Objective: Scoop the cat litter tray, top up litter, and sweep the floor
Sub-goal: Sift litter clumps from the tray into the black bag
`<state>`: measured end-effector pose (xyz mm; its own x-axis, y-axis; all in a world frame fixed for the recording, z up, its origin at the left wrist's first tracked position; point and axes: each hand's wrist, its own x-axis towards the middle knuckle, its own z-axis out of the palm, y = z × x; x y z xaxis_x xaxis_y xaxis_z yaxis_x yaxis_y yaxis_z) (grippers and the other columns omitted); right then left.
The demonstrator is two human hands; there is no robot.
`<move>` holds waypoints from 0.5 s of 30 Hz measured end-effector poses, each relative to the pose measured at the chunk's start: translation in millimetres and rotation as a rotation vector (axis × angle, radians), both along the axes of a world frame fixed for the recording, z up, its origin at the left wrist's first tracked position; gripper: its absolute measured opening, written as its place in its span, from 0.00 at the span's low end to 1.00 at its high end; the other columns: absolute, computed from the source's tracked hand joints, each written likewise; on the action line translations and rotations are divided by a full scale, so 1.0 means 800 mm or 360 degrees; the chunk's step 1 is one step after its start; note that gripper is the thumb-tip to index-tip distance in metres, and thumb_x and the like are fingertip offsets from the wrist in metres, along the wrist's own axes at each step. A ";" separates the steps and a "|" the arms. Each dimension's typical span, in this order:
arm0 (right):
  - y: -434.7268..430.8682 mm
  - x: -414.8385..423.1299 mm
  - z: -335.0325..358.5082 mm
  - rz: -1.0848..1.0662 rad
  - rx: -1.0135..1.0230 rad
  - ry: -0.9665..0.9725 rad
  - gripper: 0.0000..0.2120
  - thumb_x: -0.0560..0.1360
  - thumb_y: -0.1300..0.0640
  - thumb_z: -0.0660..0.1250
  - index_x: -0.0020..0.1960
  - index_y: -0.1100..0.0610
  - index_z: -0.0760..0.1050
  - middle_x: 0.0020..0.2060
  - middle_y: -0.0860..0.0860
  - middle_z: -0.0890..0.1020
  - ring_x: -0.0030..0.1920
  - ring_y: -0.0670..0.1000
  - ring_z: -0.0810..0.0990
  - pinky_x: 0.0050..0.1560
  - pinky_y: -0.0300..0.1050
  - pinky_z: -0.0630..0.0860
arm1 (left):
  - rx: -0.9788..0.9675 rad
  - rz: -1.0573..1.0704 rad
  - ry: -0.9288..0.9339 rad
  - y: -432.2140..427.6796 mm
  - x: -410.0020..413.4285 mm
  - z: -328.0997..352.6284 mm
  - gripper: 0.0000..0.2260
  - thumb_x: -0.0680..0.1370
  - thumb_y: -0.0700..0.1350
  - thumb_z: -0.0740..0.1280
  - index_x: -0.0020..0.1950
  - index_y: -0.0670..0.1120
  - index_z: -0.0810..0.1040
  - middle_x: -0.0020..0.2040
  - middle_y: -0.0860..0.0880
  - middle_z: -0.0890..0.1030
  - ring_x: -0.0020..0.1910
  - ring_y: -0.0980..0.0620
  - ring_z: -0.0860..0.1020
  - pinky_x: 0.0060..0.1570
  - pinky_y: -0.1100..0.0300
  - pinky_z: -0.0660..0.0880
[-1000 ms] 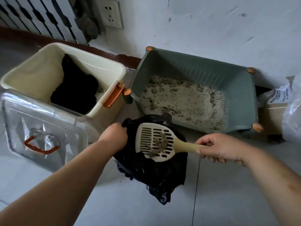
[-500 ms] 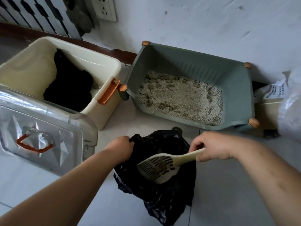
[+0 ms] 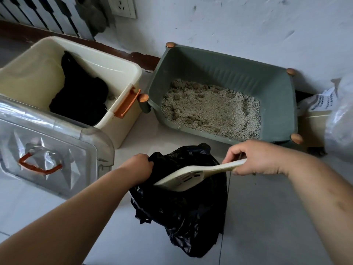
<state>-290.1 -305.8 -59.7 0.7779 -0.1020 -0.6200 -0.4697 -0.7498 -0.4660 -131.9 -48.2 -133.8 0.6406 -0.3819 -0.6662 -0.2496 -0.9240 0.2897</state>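
Low in the middle of the frame, the left hand (image 3: 140,166) grips the black bag (image 3: 183,211) open so the right hand (image 3: 257,159), closed around the tipped scoop (image 3: 183,179), can dump clumps inside, just below the green litter tray (image 3: 275,88).

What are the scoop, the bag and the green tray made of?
Scoop: looks like rigid cream plastic, matte, with moulded slots.
Bag: thin black plastic film, glossy, crumpled into creases.
Green tray: probably moulded plastic, dull finish, ribbed walls; the corner knobs look like wood, uncertain.
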 end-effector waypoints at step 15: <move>-0.040 -0.031 -0.014 -0.0980 0.0756 -0.0093 0.10 0.68 0.63 0.74 0.49 0.59 0.80 0.32 0.53 0.80 0.31 0.47 0.76 0.24 0.37 0.69 | -0.0206 0.0203 0.0169 0.000 0.010 0.000 0.14 0.81 0.47 0.61 0.52 0.37 0.78 0.43 0.41 0.78 0.41 0.44 0.76 0.41 0.56 0.70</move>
<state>-314.8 -338.1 -70.9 0.7002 -0.2599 -0.6650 -0.7013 -0.0758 -0.7088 -123.9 -48.5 -133.9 0.6182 -0.3890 -0.6831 -0.0948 -0.8995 0.4264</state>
